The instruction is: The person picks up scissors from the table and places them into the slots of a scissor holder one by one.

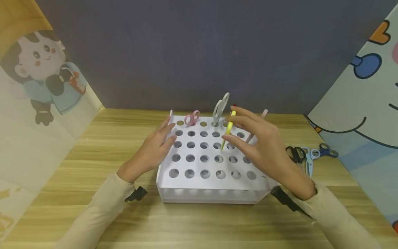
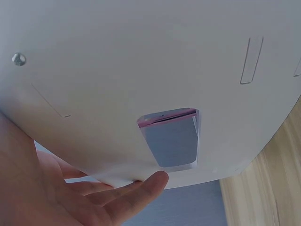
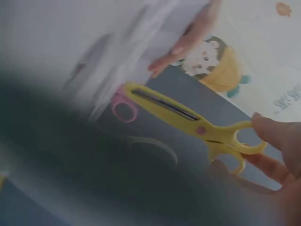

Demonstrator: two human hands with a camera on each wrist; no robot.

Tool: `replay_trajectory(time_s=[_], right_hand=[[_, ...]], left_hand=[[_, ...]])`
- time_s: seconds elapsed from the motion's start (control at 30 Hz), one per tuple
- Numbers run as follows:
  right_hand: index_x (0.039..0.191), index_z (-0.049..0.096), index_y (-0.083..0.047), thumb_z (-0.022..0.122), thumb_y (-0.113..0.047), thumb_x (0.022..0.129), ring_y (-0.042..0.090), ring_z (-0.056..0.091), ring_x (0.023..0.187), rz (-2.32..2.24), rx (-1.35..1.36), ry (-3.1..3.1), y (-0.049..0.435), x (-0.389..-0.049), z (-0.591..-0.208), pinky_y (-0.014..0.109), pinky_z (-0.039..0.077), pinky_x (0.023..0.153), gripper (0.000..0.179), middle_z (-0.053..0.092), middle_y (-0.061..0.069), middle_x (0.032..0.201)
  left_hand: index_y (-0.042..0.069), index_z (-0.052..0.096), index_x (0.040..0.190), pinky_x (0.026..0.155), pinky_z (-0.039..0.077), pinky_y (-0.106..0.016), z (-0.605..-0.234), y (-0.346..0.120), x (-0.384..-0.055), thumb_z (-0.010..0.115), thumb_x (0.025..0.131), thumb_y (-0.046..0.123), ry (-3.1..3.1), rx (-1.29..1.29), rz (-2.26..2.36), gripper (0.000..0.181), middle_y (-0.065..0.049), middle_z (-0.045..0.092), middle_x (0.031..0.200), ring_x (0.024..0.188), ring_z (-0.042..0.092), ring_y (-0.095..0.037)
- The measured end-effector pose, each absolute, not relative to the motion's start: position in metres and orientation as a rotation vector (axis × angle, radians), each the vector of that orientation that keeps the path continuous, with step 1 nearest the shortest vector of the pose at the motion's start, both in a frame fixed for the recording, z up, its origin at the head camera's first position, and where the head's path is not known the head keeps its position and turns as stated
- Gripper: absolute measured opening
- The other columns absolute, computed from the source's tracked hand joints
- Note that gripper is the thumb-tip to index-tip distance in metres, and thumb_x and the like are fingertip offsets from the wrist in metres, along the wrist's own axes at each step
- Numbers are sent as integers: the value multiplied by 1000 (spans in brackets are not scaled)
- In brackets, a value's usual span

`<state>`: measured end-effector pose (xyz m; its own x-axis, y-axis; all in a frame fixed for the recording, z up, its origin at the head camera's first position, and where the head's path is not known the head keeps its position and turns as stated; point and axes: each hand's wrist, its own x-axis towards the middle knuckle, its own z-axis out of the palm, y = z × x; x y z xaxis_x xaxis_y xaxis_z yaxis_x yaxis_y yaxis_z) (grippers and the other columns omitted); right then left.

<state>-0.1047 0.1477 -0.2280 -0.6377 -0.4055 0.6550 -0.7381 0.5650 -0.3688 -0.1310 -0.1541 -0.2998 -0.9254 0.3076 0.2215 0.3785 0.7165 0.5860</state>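
Observation:
My right hand (image 1: 264,145) pinches a pair of yellow scissors (image 3: 207,131) by the finger loops. In the head view its tip points down over the holes of a white rack (image 1: 212,184). My left hand (image 1: 150,152) lies at the rack's left side panel, fingers fairly straight along its upper edge. From the left wrist view, that panel (image 2: 103,94) has a cut-out opening, and the fingertips reach to its lower right. Pink scissors (image 1: 191,122) and grey-white scissors (image 1: 216,117) stand handles-up in the back row.
Right of the rack lie black scissors (image 1: 296,158), light blue scissors (image 1: 309,163) and dark blue scissors (image 1: 324,151) on the wooden table (image 1: 124,221). A pale pink handle (image 1: 264,113) rises behind my right hand. A dark partition (image 1: 186,55) stands behind the rack.

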Motion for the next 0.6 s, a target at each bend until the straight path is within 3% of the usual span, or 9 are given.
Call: replay_trajectory(time_s=[0.27,0.6], right_hand=[[120,68,-6,80,-11,84,22,68,109,882,956,-2300,146,-116,-244,35,57,90,38,51,6,148],[120,68,-6,82,-8,82,22,65,111,889,1018,-2237,144,-120,-254,34,57,90,40,56,9,140]], left_hand=[[-2,38,150,122,17,-50,-299,-155,-130,40,106,27,-2813,-559,-1007,53,-12,8,166,149,20,-36],[-2,38,150,122,18,-50,-299,-155,-131,40,106,28,-2810,-560,-1009,53,-11,7,166,149,20,-35]])
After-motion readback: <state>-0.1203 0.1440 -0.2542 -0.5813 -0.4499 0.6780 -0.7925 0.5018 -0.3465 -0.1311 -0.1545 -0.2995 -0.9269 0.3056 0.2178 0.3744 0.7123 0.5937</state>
